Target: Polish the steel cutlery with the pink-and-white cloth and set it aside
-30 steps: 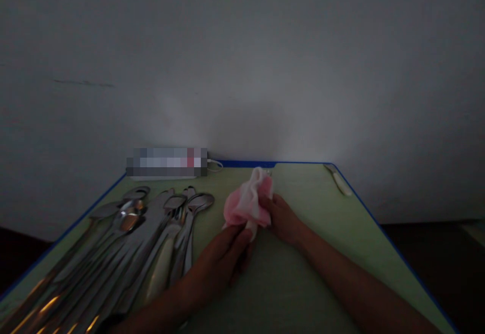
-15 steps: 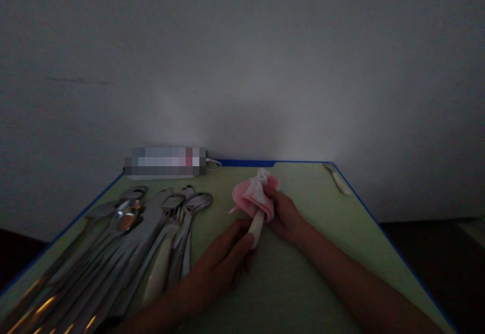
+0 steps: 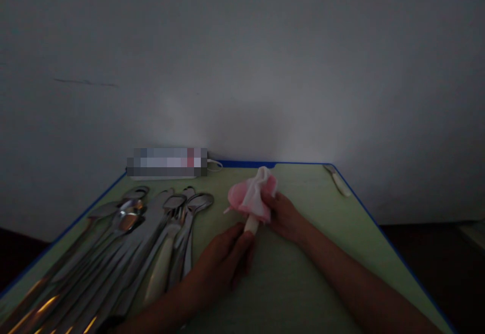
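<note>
My left hand (image 3: pixel 231 253) is closed around the pale handle (image 3: pixel 251 224) of a utensil, held over the middle of the table. The utensil's far end is hidden inside a pink and white cloth (image 3: pixel 253 195), so I cannot tell its kind. From the right, my right hand (image 3: pixel 282 215) grips that cloth around the utensil, its fingers partly covered by the folds. Left of my left hand lies a fork (image 3: pixel 162 258) with a similar pale handle, among other metal cutlery.
Several spoons (image 3: pixel 200 201), forks and flat utensils are spread along the table's left side. A white-handled utensil (image 3: pixel 340 183) lies at the far right corner. A blurred-out box (image 3: pixel 166 163) with a white cable (image 3: pixel 215 163) stands at the back left, before the wall (image 3: pixel 242 61).
The cloth has shifted slightly left and its folds have changed, with more white showing. Less of the pale handle is visible between my hands. Both hands keep their hold.
</note>
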Motion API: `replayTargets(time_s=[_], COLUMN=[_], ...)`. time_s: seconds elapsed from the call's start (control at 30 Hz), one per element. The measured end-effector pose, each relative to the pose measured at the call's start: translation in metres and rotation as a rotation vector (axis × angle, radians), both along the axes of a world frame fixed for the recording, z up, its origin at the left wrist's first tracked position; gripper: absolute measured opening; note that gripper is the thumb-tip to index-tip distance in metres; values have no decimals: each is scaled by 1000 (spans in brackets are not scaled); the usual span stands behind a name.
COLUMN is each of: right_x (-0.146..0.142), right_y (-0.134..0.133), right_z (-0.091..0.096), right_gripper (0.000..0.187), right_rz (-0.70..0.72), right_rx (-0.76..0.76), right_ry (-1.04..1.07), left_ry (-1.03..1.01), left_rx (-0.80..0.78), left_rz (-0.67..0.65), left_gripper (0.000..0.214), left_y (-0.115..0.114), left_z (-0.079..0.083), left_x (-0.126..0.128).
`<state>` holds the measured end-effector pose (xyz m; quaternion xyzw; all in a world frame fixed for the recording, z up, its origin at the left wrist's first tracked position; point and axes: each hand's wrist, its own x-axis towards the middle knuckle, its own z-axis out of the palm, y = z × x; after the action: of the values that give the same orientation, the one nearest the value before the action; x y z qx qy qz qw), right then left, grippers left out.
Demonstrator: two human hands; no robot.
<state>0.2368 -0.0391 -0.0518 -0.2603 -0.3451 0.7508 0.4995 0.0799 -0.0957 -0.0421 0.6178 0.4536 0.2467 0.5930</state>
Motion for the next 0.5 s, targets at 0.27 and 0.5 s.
replayTargets(time_s=[0.27,0.5], right_x=[0,2], right_y=[1,4], right_z=[-4,-3], right_gripper=[32,36], right_rz=[-1,-28], right_rx=[-41,-107], right_ry=[25,57], left_ry=[2,-103], left_rx=[-3,-30], left_rz=[-25,-14], left_gripper=[41,24], left_y=[2,5], left_z=[-2,4], left_x=[-1,-1])
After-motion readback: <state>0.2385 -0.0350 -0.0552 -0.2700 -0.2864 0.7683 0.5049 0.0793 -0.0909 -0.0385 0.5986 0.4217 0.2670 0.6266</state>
